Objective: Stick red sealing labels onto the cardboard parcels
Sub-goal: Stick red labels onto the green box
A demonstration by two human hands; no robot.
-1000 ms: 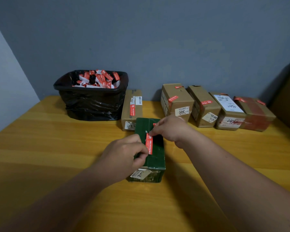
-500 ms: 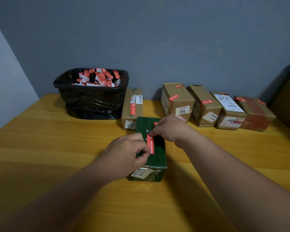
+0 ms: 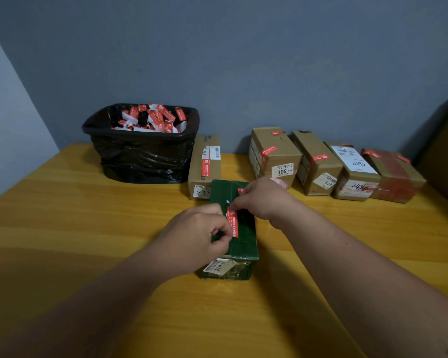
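A dark green parcel [image 3: 243,244] lies lengthwise on the wooden table [image 3: 88,228] in front of me. A red sealing label [image 3: 232,222] runs along its top seam. My left hand [image 3: 194,233] pinches the label's near end, fingers curled over the parcel's left edge. My right hand [image 3: 261,200] pinches the far end of the label on the parcel's top. Another small red label [image 3: 241,191] shows near the parcel's far end.
A black-lined bin [image 3: 142,148] holding several red labels and white backing strips stands at the back left. A brown parcel [image 3: 204,166] with a red label sits beside it. Several labelled brown parcels [image 3: 318,164] line the wall at the right.
Both hands and the label stay almost in place on the green parcel; the camera has tilted very slightly.
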